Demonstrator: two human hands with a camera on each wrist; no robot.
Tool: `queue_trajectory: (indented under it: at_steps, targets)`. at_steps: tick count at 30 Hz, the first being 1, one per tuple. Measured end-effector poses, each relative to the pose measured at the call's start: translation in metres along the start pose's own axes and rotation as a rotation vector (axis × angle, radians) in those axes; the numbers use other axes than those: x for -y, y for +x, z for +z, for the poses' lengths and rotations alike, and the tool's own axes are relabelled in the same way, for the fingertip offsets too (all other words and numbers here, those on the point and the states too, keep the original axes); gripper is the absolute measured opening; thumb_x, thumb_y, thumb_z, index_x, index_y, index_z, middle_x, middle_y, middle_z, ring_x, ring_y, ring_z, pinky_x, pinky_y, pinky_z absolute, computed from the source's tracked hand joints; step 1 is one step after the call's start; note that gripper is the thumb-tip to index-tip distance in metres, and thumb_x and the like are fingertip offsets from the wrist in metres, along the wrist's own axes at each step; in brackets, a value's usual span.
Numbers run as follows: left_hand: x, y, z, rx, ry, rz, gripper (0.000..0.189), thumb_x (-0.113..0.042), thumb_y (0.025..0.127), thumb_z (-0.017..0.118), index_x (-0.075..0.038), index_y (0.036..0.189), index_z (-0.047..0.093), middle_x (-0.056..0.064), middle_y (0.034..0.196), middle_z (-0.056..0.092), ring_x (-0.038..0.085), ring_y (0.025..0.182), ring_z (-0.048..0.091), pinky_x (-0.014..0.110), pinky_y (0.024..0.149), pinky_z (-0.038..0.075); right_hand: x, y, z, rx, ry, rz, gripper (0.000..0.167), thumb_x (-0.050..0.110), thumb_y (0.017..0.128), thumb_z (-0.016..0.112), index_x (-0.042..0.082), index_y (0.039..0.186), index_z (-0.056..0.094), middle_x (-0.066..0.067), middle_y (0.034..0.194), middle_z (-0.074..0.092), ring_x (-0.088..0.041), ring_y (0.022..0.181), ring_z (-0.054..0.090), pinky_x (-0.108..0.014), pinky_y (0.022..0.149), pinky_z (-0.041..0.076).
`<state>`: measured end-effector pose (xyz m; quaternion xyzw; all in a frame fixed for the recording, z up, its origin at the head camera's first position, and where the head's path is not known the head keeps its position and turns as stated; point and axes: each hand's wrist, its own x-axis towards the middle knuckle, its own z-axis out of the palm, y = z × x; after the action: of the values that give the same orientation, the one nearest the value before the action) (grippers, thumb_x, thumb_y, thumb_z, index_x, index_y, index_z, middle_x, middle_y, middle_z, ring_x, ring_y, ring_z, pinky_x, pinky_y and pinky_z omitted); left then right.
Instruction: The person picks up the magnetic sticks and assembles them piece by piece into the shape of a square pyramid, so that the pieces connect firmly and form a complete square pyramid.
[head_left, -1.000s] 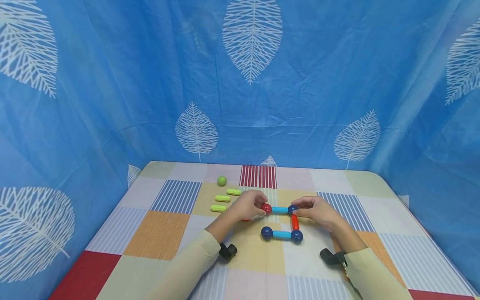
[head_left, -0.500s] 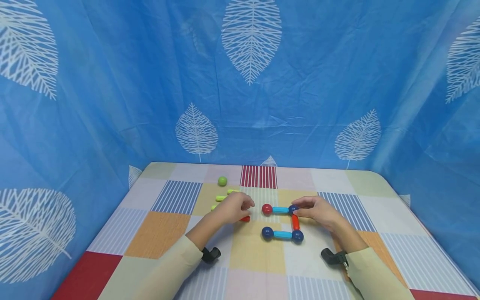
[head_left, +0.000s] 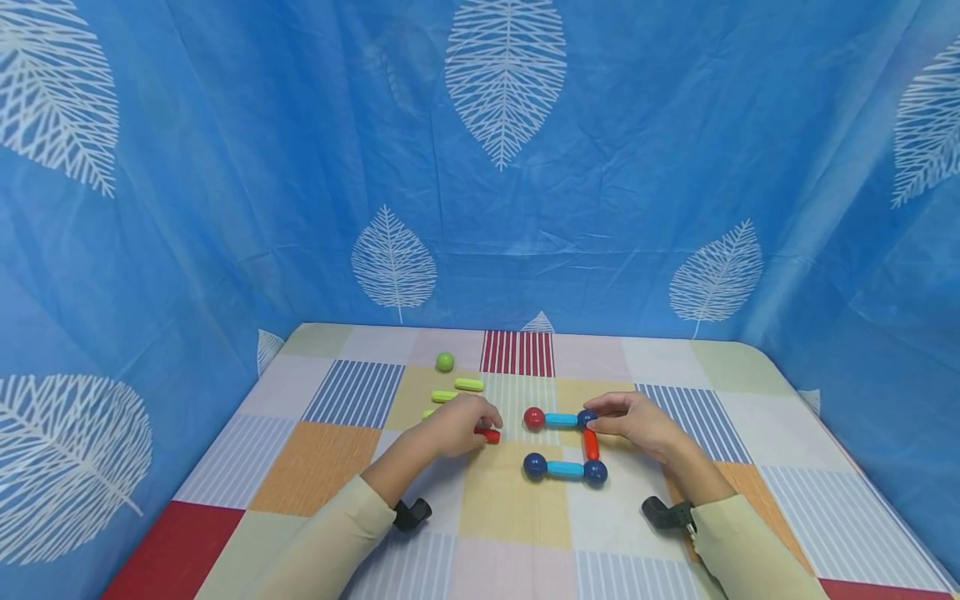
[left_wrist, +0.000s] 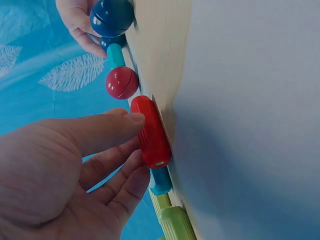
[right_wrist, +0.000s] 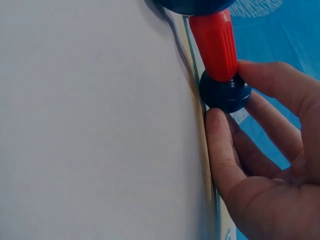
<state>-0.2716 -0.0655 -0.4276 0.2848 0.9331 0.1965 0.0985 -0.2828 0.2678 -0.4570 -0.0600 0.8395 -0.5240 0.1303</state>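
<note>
My left hand [head_left: 457, 425] is at a loose red rod [head_left: 491, 435] on the table. In the left wrist view the thumb lies on this red rod [left_wrist: 152, 132] and the fingers curl behind it. Over on the right, my right hand [head_left: 637, 425] pinches a dark blue ball [right_wrist: 225, 95] between thumb and fingertips. That ball is a corner of a three-sided shape: a light blue rod [head_left: 561, 420] runs left to a red ball [head_left: 534, 418], and an orange-red rod [head_left: 592, 445] runs down to another dark blue ball [head_left: 596, 472]. A light blue rod [head_left: 565, 470] ends at a third dark blue ball [head_left: 535, 467].
Yellow-green rods [head_left: 469, 385] and a green ball [head_left: 445, 362] lie beyond my left hand. A loose light blue rod [left_wrist: 161, 181] lies just behind the red one. A patchwork cloth [head_left: 517, 567] covers the table, and a blue leaf-print curtain [head_left: 585, 208] surrounds it.
My left hand has let go of the red ball and moved left and nearer to the loose red rod. The right hand stays on its dark blue ball.
</note>
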Motion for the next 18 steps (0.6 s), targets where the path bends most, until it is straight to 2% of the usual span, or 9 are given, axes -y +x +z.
queue_trajectory:
  at_steps: [8, 15, 18]
  targets:
    - [-0.0006, 0.0016, 0.0021, 0.014, 0.028, 0.013, 0.027, -0.001, 0.089, 0.076, -0.014, 0.113, 0.077, -0.001, 0.105, 0.075, 0.009, 0.092, 0.063, 0.030, 0.093, 0.057, -0.0003, -0.0006, -0.0003, 0.000, 0.007, 0.007, 0.039, 0.015, 0.087, 0.081, 0.003, 0.123, 0.072, -0.010, 0.115, 0.072, -0.021, 0.097, 0.063, -0.028, 0.082, 0.057]
    - [-0.0004, 0.0017, 0.0011, 0.030, 0.063, 0.027, 0.027, -0.003, 0.089, 0.077, -0.014, 0.113, 0.077, -0.001, 0.107, 0.075, 0.009, 0.093, 0.063, 0.031, 0.093, 0.057, -0.0002, -0.0008, -0.0005, 0.001, 0.006, 0.006, 0.039, 0.016, 0.086, 0.082, 0.003, 0.122, 0.073, -0.010, 0.116, 0.072, -0.022, 0.097, 0.063, -0.027, 0.082, 0.057]
    - [0.0027, 0.0017, 0.0029, 0.028, 0.030, 0.048, 0.026, -0.005, 0.089, 0.077, -0.015, 0.114, 0.077, -0.002, 0.104, 0.074, 0.009, 0.089, 0.061, 0.027, 0.088, 0.056, 0.0005, -0.0013, -0.0005, 0.000, 0.006, 0.003, 0.039, 0.016, 0.087, 0.082, 0.004, 0.122, 0.073, -0.011, 0.116, 0.072, -0.022, 0.097, 0.063, -0.027, 0.082, 0.057]
